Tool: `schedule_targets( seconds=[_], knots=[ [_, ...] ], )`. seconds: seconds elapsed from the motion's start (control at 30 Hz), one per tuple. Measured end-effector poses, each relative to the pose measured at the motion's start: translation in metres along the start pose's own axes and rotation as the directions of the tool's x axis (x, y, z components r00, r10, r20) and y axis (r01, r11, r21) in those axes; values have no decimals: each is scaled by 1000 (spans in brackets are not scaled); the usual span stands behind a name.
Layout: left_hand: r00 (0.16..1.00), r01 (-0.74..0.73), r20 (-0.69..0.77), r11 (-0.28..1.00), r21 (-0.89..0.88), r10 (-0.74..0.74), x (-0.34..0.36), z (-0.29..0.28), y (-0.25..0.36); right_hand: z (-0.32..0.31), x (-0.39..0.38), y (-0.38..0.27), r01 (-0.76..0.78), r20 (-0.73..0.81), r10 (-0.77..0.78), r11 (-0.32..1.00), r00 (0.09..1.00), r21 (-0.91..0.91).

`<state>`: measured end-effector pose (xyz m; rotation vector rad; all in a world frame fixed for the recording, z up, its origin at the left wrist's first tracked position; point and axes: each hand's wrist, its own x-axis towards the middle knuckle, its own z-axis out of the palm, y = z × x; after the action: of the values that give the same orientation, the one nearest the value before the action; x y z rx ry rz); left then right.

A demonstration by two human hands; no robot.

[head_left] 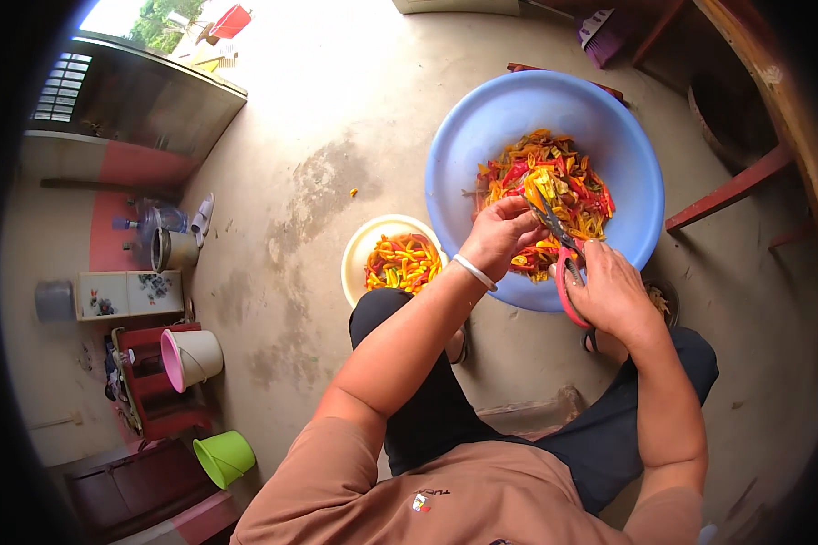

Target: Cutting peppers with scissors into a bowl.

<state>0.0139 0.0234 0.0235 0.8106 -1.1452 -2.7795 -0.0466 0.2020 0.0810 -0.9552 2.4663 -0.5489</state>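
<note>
My right hand (609, 289) is closed round the red handles of scissors (570, 289), their dark blades angled up and left over a big blue basin (471, 127). My left hand (504, 236) is pinched beside the blade tips, on what looks like a yellow pepper (540, 184), partly hidden by the blades. Cut red, orange and yellow peppers (586, 191) are heaped in the basin. A cream bowl (354, 250) of whole yellow and red peppers (400, 259) sits on the floor to the left, below my left forearm.
Along the left wall are a pink-rimmed bucket (195, 359), green bucket (223, 457), water bottles (154, 227) and slippers (203, 218). A red wooden frame (732, 191) and purple broom (602, 41) stand right. A dark bowl (665, 304) is partly hidden beside the basin. My legs flank the lower middle.
</note>
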Motion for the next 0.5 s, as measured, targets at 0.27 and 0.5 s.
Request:
schedule_targets(
  seconds=[0.27,0.5],
  knots=[
    [997,51,59,999,-12,-50,0,-4,-1,-1,3,-2,-53,25,53,999,998,2],
    [995,29,93,995,99,-38,2,-6,-1,3,0,2,27,-81,-35,995,996,-92]
  ],
)
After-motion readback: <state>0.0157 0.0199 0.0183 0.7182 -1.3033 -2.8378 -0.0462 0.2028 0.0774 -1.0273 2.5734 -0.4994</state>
